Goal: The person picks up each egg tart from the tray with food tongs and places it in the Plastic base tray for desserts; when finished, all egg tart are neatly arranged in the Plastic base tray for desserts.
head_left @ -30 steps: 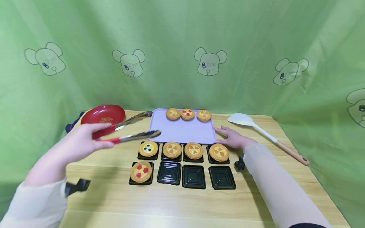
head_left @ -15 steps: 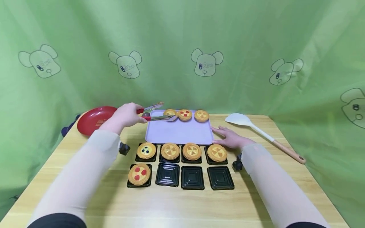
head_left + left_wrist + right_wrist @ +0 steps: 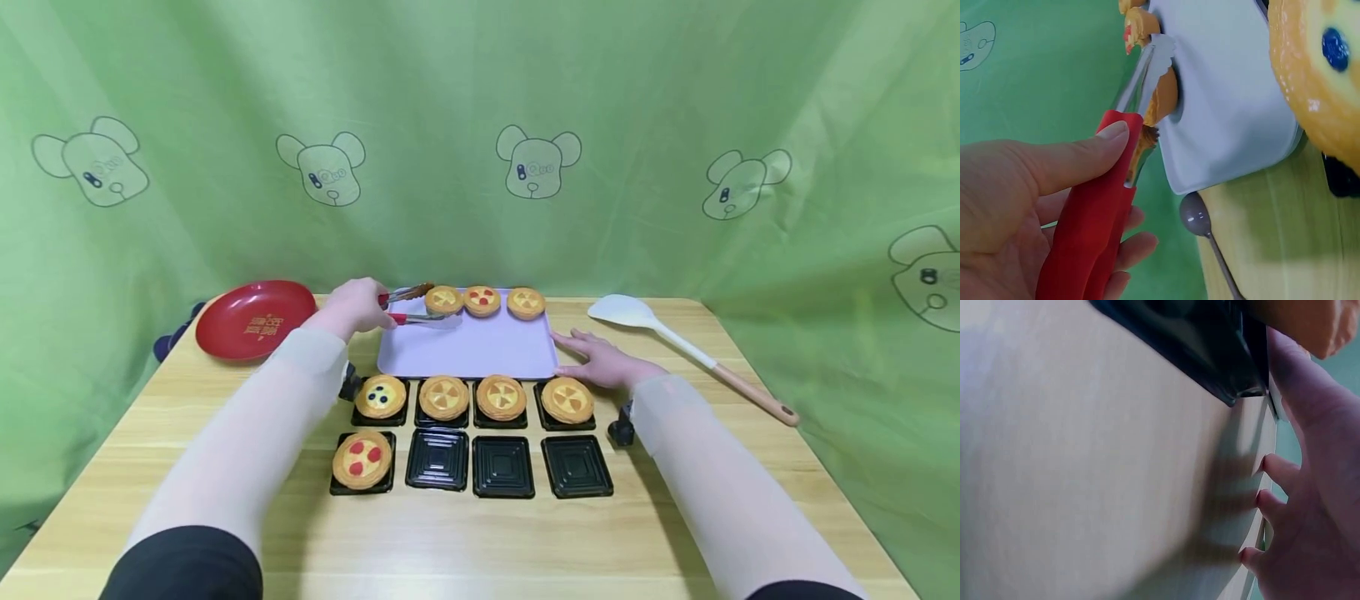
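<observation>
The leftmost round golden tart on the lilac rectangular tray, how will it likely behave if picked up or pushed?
The round golden tart probably holds its shape, given its thick, firm-looking crust. Lying face up, it seems unlikely to roll. Pushed, it may slide easily across the smooth-looking lilac rectangular tray.

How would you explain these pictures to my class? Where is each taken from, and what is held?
No robot: a person works bare-handed. The wide picture is taken from the person's head; the two close ones, from the wrists. The left hand holds red-handled tongs, tips apart, at the leftmost tart on the lilac tray. The right hand rests at that tray's right edge. On the table, nearer the person, five of eight black holders carry tarts. A red plate lies left, a white spatula right.
</observation>
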